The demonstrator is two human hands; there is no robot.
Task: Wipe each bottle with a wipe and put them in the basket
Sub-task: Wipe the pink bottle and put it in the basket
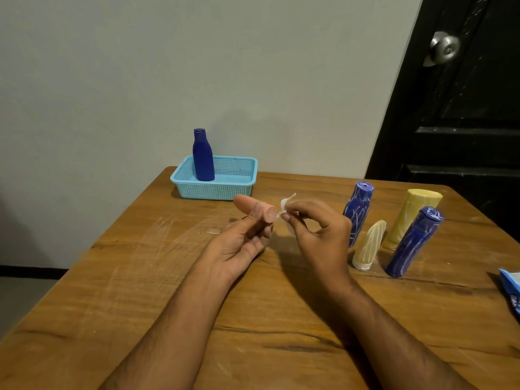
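My left hand (242, 243) grips a small pink bottle (244, 204) held on its side above the table, its flat end pointing right. My right hand (318, 235) pinches a crumpled white wipe (287, 205) against that end. A light blue mesh basket (197, 190) stands at the table's far edge with one dark blue bottle (203, 156) upright inside it. To the right stand a blue bottle with white streaks (358, 209), a cream tube (368, 246) on its white cap, a yellow bottle (410, 218) and another streaked blue bottle (413, 243).
The wooden table (140, 291) shows white smears on its left half. A blue wipe packet (513, 291) lies at the right edge. A grey wall is behind the table, and a black door with a metal knob (444, 47) stands at the right.
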